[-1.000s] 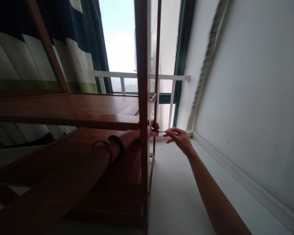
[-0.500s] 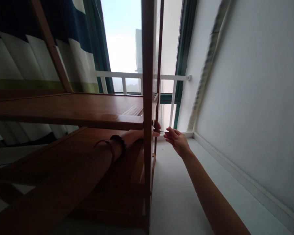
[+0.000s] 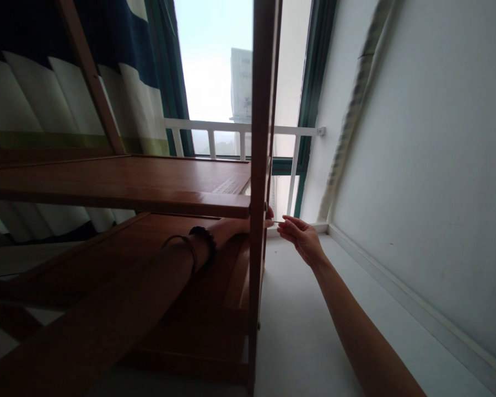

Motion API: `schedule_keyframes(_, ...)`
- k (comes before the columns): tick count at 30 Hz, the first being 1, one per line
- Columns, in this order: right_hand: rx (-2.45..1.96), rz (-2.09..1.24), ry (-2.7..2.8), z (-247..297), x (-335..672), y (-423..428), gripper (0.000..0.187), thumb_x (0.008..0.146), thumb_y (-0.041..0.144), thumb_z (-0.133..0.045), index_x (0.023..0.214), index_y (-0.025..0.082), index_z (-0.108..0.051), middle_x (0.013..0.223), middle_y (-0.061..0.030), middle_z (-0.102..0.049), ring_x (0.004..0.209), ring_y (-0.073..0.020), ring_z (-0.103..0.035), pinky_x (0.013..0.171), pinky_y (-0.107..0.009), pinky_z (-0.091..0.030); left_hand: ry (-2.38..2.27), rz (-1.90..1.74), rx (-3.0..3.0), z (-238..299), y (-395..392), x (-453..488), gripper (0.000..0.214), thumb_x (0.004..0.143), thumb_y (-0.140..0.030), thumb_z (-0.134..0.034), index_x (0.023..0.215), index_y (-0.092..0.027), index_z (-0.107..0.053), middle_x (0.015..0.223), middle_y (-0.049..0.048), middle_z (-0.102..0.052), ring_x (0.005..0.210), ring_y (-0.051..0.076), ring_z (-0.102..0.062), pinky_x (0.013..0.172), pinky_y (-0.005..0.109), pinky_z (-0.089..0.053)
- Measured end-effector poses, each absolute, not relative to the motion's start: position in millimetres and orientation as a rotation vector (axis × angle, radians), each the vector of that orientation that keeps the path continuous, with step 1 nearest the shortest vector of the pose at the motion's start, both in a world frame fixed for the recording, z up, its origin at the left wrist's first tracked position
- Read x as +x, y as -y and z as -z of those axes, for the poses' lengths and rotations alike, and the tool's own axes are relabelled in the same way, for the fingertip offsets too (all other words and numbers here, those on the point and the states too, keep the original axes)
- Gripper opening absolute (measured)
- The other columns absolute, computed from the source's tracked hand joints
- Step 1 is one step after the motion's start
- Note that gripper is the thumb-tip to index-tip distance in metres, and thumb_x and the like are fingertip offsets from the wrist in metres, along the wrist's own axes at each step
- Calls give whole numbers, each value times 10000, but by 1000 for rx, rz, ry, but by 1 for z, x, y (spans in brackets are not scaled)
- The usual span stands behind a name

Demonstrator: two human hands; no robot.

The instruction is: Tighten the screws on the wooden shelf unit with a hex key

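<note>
A brown wooden shelf rack with two flat boards and thin upright posts stands in front of me. My left arm, with dark bracelets on the wrist, reaches between the boards; my left hand is mostly hidden behind the near post, and only fingertips show at the far post. My right hand is beside that post on the outside, fingers pinched on a thin dark tool that points at the post.
A white wall runs along the right, with a pale floor below it. A window with a white railing lies behind the rack. A striped curtain hangs at the left.
The view has shifted, so the near post sits further right. My right hand has moved slightly left, closer to the post, still pinching the thin tool. My left hand stays behind the post.
</note>
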State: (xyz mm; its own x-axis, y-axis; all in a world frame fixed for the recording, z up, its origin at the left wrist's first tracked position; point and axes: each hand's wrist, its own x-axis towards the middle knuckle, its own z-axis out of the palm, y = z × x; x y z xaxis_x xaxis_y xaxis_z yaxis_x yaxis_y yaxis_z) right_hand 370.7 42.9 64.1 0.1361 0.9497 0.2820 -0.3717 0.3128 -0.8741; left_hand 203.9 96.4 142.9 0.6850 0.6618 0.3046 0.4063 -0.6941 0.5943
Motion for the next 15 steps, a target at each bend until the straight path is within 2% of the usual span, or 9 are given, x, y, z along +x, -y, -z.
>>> schedule_keyframes(3,-854,-1035,992,-64,368,-43,316,643,407,-704,774,127,-637,617,-30,-642,534,-128,-618,511,-242,-527,-804,-687,2405,-143,-97,203,227,617,-300,-655,786,-167,-582,753,11,-604,769,173,-537,729,291,-413)
schedule_keyframes(5,-887,-1075,983,-66,368,-41,315,638,418,-705,723,126,-620,517,4,-575,461,-106,-574,442,-214,-487,-800,-684,2402,-143,-97,203,238,611,-294,-661,793,-164,-579,764,15,-608,771,175,-541,737,296,-412)
schedule_keyframes(8,-913,-1204,962,-72,368,-38,281,637,380,-712,686,127,-599,444,48,-476,413,-77,-522,407,-185,-448,-801,-678,2397,-143,-97,202,246,604,-281,-666,799,-162,-575,768,15,-612,758,171,-545,739,301,-413)
schedule_keyframes(12,-965,-1309,922,-79,365,-36,273,690,368,-651,587,146,-531,391,65,-399,347,-62,-439,355,-189,-398,-803,-671,2388,-142,-97,202,254,593,-265,-668,803,-162,-569,752,4,-612,729,158,-547,721,297,-421)
schedule_keyframes(15,-968,-1297,935,-81,363,-35,240,699,360,-640,627,157,-534,419,65,-433,343,-62,-437,355,-197,-400,-808,-683,2386,-141,-97,202,242,590,-264,-668,790,-168,-572,741,-2,-610,718,152,-542,718,294,-420)
